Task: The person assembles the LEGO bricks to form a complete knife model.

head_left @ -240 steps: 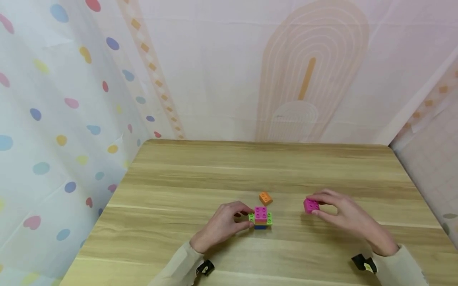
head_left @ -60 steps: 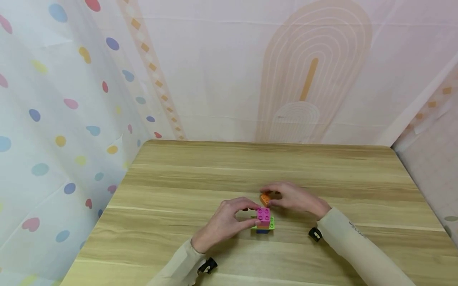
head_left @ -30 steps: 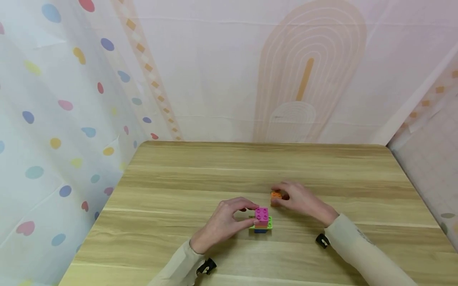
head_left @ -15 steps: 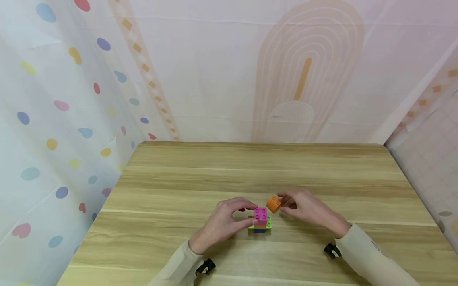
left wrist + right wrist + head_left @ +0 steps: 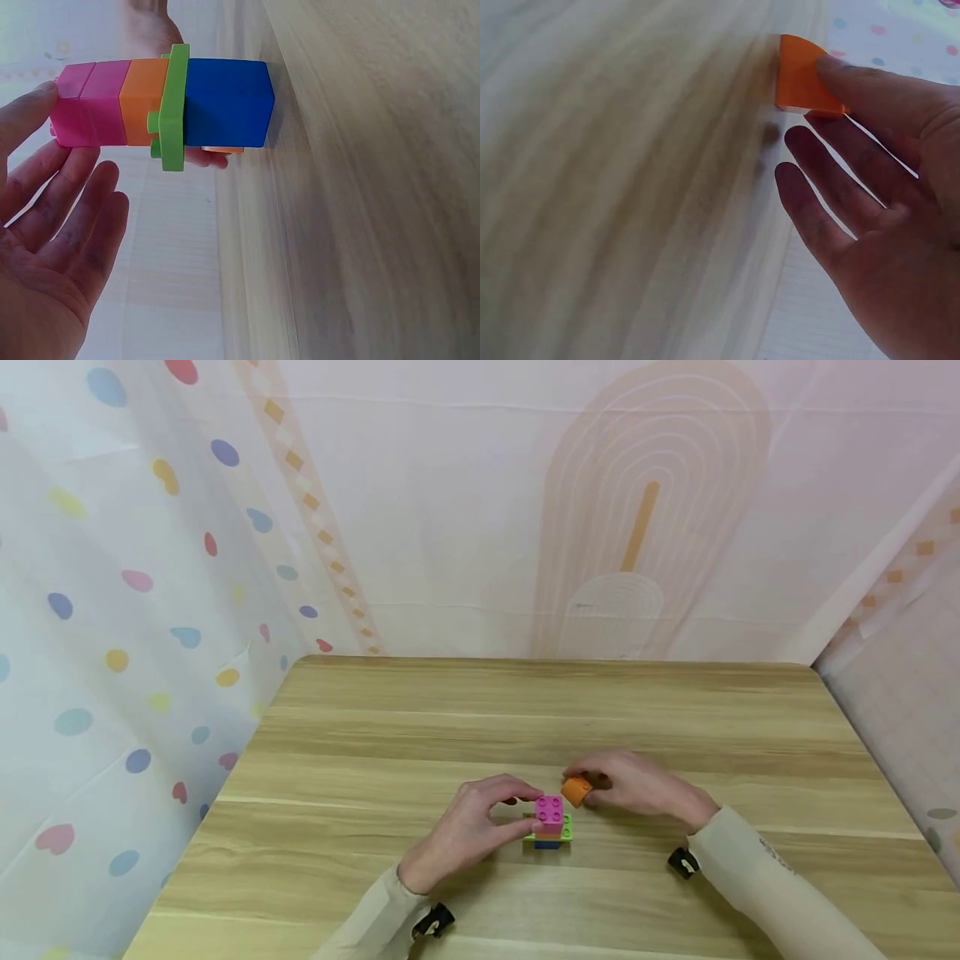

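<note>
A tower of toy building blocks stands upright on the table: a blue block [image 5: 229, 101] at the bottom, then a green plate [image 5: 174, 109], an orange block [image 5: 142, 101] and two pink blocks [image 5: 106, 105]. My left hand [image 5: 476, 831] pinches the topmost pink block [image 5: 549, 808] between thumb and fingers. Just behind and to the right of the tower, my right hand [image 5: 641, 787] pinches an orange block with a curved side [image 5: 801, 79]. In the right wrist view its thumb lies over that block, and the other fingers are spread below.
The wooden table [image 5: 420, 718] reaches back to a pale patterned curtain [image 5: 450, 527]. A dotted curtain [image 5: 150, 652] hangs along the left side. Each wrist wears a black camera mount, such as the one under the right sleeve [image 5: 757, 868].
The pink block formerly in my right hand now tops the tower. My right hand has picked up the loose orange block and turned it. My left hand has shifted onto the top pink block.
</note>
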Available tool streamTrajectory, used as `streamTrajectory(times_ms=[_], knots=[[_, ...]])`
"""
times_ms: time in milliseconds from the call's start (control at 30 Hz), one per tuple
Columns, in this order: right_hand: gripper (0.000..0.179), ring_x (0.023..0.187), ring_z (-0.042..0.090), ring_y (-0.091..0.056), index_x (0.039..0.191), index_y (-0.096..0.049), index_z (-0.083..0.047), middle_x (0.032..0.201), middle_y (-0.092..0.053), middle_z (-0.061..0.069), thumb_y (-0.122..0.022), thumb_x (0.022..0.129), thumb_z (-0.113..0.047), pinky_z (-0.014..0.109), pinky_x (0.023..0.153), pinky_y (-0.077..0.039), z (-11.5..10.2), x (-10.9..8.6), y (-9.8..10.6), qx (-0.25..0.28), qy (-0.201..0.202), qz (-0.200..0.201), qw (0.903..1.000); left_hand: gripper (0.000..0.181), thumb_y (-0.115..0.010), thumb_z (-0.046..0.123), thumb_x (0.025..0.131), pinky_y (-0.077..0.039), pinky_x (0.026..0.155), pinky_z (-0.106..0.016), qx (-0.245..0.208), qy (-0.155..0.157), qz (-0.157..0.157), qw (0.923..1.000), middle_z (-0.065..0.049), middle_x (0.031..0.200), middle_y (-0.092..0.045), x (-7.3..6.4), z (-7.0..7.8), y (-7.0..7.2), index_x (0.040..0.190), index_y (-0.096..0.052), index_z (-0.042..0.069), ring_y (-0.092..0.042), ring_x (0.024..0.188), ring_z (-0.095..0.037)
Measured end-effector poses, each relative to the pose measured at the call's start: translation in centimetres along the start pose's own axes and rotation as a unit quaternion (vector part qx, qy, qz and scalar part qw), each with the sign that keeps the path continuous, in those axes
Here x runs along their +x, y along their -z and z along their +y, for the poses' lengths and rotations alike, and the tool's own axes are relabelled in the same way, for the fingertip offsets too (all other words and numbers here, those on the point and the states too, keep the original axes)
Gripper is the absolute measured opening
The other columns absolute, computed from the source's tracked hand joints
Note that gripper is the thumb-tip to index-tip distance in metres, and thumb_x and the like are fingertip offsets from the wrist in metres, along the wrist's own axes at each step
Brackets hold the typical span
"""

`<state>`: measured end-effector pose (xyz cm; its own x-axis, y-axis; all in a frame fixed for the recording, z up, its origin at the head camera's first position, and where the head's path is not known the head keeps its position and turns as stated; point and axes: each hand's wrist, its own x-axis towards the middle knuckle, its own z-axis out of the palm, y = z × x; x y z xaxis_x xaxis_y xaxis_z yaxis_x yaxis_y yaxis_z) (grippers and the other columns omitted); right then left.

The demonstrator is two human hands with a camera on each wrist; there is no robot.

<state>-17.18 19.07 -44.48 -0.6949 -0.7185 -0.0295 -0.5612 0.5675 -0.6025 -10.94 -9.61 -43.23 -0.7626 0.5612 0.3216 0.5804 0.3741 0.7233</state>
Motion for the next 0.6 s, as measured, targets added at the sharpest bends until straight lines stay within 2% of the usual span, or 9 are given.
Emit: streamTrajectory(times_ms=[100,267,600], knots=[[0.036,0.108,0.017,-0.065,0.133,-0.067,-0.008,0.127,-0.069,0.001,-0.072,0.099,-0.018,0.042,0.094,-0.057,-0.1,-0.2,0.0,0.013,-0.011,0.002,0.9999,0.031,-0.083,0.017,0.089,-0.058,0.089,-0.027,-0.003,0.005,0.0,1.0,-0.003,0.114,-0.075,-0.1,0.0,0.0,0.117,-0.074,0.008,-0.072,0.103,-0.022],[0.039,0.107,0.019,-0.067,0.135,-0.066,-0.004,0.125,-0.07,0.005,-0.071,0.1,-0.022,0.039,0.092,-0.058,-0.9,-0.8,0.6,0.031,-0.024,0.046,0.9982,0.031,-0.083,0.016,0.089,-0.059,0.089,-0.03,-0.007,0.01,0.0,0.9999,-0.004,0.114,-0.075,0.0,0.0,0.0,0.117,-0.074,0.006,-0.072,0.102,-0.026],[0.044,0.105,0.017,-0.069,0.135,-0.066,-0.005,0.123,-0.071,0.002,-0.072,0.1,-0.03,0.048,0.092,-0.058,-3.5,-2.2,1.5,0.049,-0.03,0.146,0.9876,0.032,-0.082,0.014,0.09,-0.059,0.089,-0.028,-0.012,0.01,0.007,0.9999,-0.005,0.115,-0.075,0.3,-0.1,-0.2,0.118,-0.072,0.005,-0.072,0.102,-0.024]])
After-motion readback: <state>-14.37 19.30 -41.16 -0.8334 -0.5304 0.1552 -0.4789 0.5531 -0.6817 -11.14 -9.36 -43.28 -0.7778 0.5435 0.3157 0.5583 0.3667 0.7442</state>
